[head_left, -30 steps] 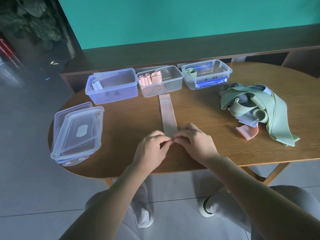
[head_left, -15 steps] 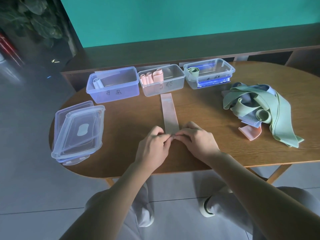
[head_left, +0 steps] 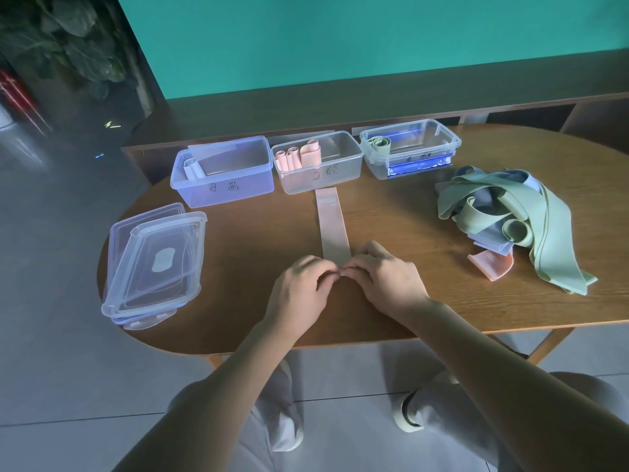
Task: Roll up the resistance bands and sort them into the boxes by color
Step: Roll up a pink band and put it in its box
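Grip: left hand and right hand both pinch the pink band at its near end.
Advice: roll tight and straight toward the pink box.

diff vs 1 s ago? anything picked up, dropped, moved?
Little visibly changed. Both the left hand and right hand keep pinching the near end of the pink band, which lies flat toward the middle box; any rolling progress is too slight to tell. Nothing was picked up or released. The three boxes, the stacked lids and the band pile stayed put; small shifts come from head motion.
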Demonstrator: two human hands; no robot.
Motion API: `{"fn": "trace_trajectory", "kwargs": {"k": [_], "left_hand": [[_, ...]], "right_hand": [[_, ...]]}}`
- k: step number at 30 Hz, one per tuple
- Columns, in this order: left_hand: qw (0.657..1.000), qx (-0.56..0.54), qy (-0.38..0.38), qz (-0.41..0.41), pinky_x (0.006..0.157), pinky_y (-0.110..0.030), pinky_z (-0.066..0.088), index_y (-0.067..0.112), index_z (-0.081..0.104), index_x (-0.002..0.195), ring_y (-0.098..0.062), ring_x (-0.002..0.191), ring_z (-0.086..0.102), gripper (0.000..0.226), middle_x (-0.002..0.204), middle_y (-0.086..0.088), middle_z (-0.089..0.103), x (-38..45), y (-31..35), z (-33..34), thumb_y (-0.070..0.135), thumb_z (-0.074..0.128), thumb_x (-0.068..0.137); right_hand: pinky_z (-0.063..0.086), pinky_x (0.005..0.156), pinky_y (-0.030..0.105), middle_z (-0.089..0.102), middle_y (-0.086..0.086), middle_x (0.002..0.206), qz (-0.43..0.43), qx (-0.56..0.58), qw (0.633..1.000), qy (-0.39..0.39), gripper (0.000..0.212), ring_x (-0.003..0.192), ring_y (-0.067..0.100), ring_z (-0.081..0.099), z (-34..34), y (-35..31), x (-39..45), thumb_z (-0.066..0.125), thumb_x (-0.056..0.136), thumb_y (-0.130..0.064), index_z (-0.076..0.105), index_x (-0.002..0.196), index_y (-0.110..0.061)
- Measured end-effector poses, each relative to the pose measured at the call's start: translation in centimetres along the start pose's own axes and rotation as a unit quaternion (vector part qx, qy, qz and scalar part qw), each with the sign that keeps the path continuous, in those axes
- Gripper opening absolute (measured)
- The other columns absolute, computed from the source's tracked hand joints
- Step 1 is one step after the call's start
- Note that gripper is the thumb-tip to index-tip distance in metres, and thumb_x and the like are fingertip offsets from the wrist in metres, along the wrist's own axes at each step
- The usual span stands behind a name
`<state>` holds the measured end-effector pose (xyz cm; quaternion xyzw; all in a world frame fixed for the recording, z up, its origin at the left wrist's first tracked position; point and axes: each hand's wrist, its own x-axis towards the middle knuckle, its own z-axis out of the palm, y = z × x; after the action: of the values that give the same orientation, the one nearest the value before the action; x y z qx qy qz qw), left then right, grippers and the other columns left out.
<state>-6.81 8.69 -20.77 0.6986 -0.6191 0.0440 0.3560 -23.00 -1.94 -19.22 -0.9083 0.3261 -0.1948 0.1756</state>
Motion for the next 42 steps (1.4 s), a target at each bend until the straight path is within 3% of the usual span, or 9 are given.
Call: {"fn": "trace_trajectory", "kwargs": {"k": [6, 11, 17, 21, 30, 35, 39, 42], "left_hand": [[1.000, 0.011, -0.004, -0.022, 0.063, -0.038, 0.057, 0.021, 0.075, 0.093, -0.015, 0.078, 0.063, 0.007, 0.095, 0.007, 0.064, 0.3, -0.3, 0.4, 0.024, 0.069, 0.095], [0.999, 0.029, 0.007, -0.036, 0.059, -0.038, 0.059, 0.018, 0.077, 0.094, -0.019, 0.074, 0.065, 0.011, 0.097, 0.001, 0.062, 0.7, -0.3, 0.7, 0.023, 0.067, 0.096], [0.999, -0.015, 0.019, -0.032, 0.071, -0.038, 0.060, 0.015, 0.077, 0.100, -0.017, 0.083, 0.068, 0.010, 0.095, 0.000, 0.072, 0.9, -0.9, 0.5, 0.021, 0.071, 0.094], [0.998, -0.023, 0.008, -0.052, 0.072, -0.036, 0.059, 0.018, 0.077, 0.100, -0.012, 0.083, 0.067, 0.016, 0.097, 0.004, 0.072, 0.9, -1.0, 0.7, 0.031, 0.075, 0.090], [0.998, 0.003, 0.018, -0.062, 0.065, -0.039, 0.059, 0.018, 0.080, 0.097, -0.019, 0.077, 0.066, 0.014, 0.093, -0.001, 0.066, 1.8, -1.2, 0.9, 0.028, 0.071, 0.093], [0.998, -0.003, 0.031, -0.051, 0.067, -0.035, 0.060, 0.015, 0.079, 0.096, -0.016, 0.077, 0.066, 0.011, 0.095, 0.000, 0.067, 2.2, -1.7, 1.1, 0.023, 0.074, 0.092], [0.999, -0.022, 0.031, -0.030, 0.069, -0.034, 0.059, 0.014, 0.077, 0.095, -0.014, 0.080, 0.066, 0.006, 0.093, 0.001, 0.070, 2.6, -2.2, 1.2, 0.017, 0.075, 0.091], [0.999, -0.026, 0.012, -0.040, 0.070, -0.036, 0.059, 0.015, 0.076, 0.098, -0.014, 0.081, 0.066, 0.010, 0.096, 0.003, 0.069, 3.0, -2.3, 1.3, 0.024, 0.072, 0.093]], "right_hand": [[0.039, 0.071, 0.028, 0.052, -0.014, 0.118, 0.008, 0.029, 1.000, -0.005, 0.019, 0.099, 0.012, 0.060, -0.2, 0.2, 0.2, 0.055, 0.101, -0.047, 0.069, 0.104, -0.035], [0.049, 0.068, 0.032, 0.055, -0.014, 0.113, -0.015, 0.018, 1.000, 0.014, 0.022, 0.094, 0.013, 0.062, 0.1, 0.7, 0.2, 0.057, 0.098, -0.049, 0.071, 0.108, -0.035], [0.040, 0.065, 0.025, 0.058, -0.013, 0.115, 0.000, 0.000, 1.000, 0.015, 0.025, 0.096, 0.012, 0.063, 0.4, 0.8, 0.8, 0.059, 0.098, -0.049, 0.074, 0.110, -0.035], [0.027, 0.058, 0.012, 0.058, -0.013, 0.118, 0.008, -0.013, 1.000, 0.012, 0.028, 0.096, 0.011, 0.063, 0.4, 0.8, 1.1, 0.055, 0.100, -0.049, 0.075, 0.113, -0.034], [0.047, 0.065, 0.026, 0.060, -0.011, 0.111, -0.013, 0.010, 0.999, 0.038, 0.022, 0.088, 0.018, 0.066, 0.5, 0.8, 1.3, 0.056, 0.100, -0.044, 0.072, 0.108, -0.031], [0.048, 0.067, 0.026, 0.061, -0.013, 0.111, -0.008, 0.000, 0.999, 0.035, 0.022, 0.089, 0.015, 0.065, 0.6, 1.0, 2.1, 0.059, 0.099, -0.046, 0.074, 0.108, -0.033], [0.041, 0.066, 0.022, 0.062, -0.013, 0.113, -0.004, -0.009, 0.999, 0.031, 0.023, 0.091, 0.013, 0.065, 0.6, 1.2, 2.5, 0.056, 0.101, -0.044, 0.075, 0.109, -0.034], [0.036, 0.061, 0.018, 0.063, -0.011, 0.110, -0.005, -0.015, 0.999, 0.043, 0.023, 0.087, 0.013, 0.066, 0.7, 1.2, 2.6, 0.057, 0.101, -0.043, 0.076, 0.108, -0.032]]}}
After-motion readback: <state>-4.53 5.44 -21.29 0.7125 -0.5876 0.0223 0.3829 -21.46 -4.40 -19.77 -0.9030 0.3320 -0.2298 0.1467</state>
